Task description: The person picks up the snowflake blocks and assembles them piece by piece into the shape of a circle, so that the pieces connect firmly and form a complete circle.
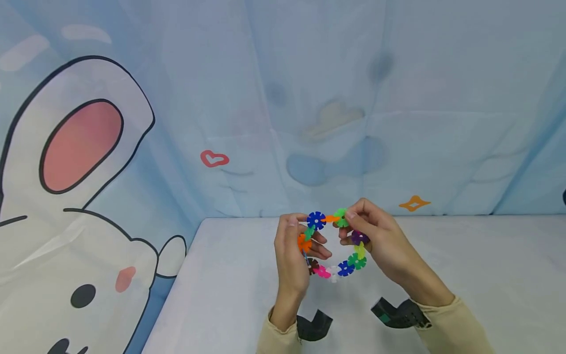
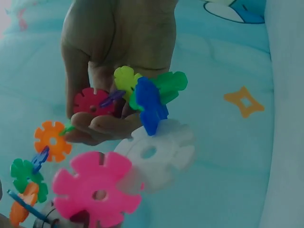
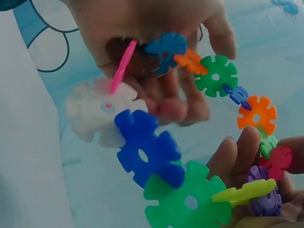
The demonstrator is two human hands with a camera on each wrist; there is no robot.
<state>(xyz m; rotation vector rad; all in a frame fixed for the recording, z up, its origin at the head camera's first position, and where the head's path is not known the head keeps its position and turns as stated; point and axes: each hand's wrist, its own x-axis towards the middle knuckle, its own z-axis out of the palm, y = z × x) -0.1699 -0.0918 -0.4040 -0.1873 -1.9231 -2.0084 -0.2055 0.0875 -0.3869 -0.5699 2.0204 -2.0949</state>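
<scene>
A ring of slotted plastic snowflake discs in several colours is held up above the table, with a dark blue disc (image 1: pixel 316 220) at its upper left. On the ring's left side is my left hand (image 1: pixel 288 260), its thumb along the discs and its fingers curled behind. My right hand (image 1: pixel 386 246) grips the upper right part, near a light green disc (image 1: pixel 340 218) and a purple disc (image 1: pixel 360 238). In the right wrist view, the right thumb and fingers pinch a red disc (image 3: pixel 278 162). A white disc (image 3: pixel 102 111) and a blue disc (image 3: pixel 148 149) hang between the hands.
A white table (image 1: pixel 230 285) lies under the hands. Behind it hangs a light blue cloth (image 1: pixel 283 98) with printed shapes, and a cartoon rabbit (image 1: pixel 88 236) covers the left side. Black wrist cameras (image 1: pixel 400 313) sit at both cuffs.
</scene>
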